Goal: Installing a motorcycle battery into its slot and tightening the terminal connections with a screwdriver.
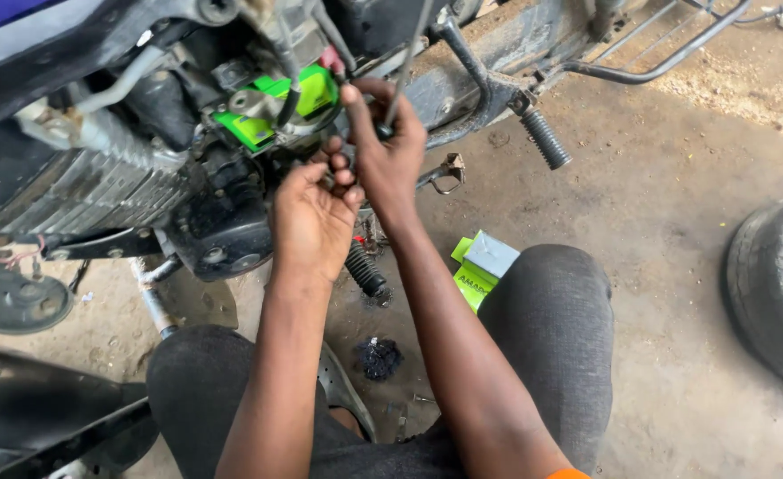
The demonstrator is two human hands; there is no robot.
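**Inspector:** Head view. Report the hands.

**Assistant:** The right hand (389, 146), upper centre of the frame, is closed around a thin black cable (406, 62) that runs up out of the top edge; the index finger points up toward a bright green box-shaped part (271, 111) mounted in the motorcycle's frame. The left hand (313, 217), just below and touching the right, has its fingers curled in at the same spot; whether it grips anything I cannot tell, since its palm faces away.

**Inspector:** Surroundings of the cable?

**Assistant:** It sits against the dark grey finned metal engine block (81, 191), which fills the upper left. A ribbed black rubber footpeg (544, 137) juts out right of the hands; a second one (365, 270) lies below them.

**Inspector:** The ground?

**Assistant:** On the dusty concrete floor (675, 222), a green and grey cardboard box (483, 266) rests against the person's right knee, centre frame. A worn grey tyre (777, 284) stands at the right edge. A round dark metal disc (23, 302) lies at the left edge.
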